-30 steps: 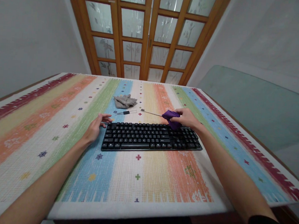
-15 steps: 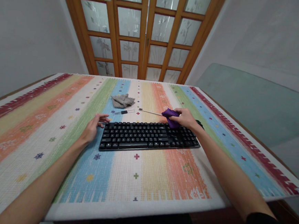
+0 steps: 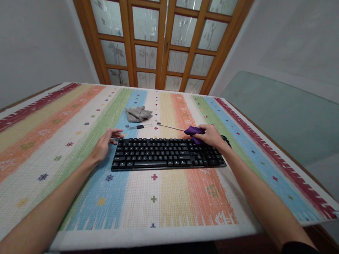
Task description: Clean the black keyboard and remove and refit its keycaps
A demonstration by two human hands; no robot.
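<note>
A black keyboard (image 3: 155, 154) lies flat on the striped tablecloth in front of me. My right hand (image 3: 211, 136) is closed around a bunched purple cloth (image 3: 193, 132) over the right part of the keys, near the far edge. My left hand (image 3: 105, 143) rests at the keyboard's left end, fingers stretched towards its far corner and holding nothing. Beyond the keyboard lies a thin metal rod (image 3: 171, 127) with a small dark tip; its right end meets the purple cloth, and whether it runs underneath is hidden.
A crumpled grey cloth (image 3: 138, 114) lies past the keyboard, with a small black-handled wire tool (image 3: 140, 127) just before it. A coiled black cable (image 3: 226, 141) sits behind my right wrist. Wooden glazed doors (image 3: 163, 44) stand beyond the table's far edge.
The purple cloth in my right hand has shifted slightly to the right and looks more bunched. My left hand and the keyboard stay in place; the view has moved a little.
</note>
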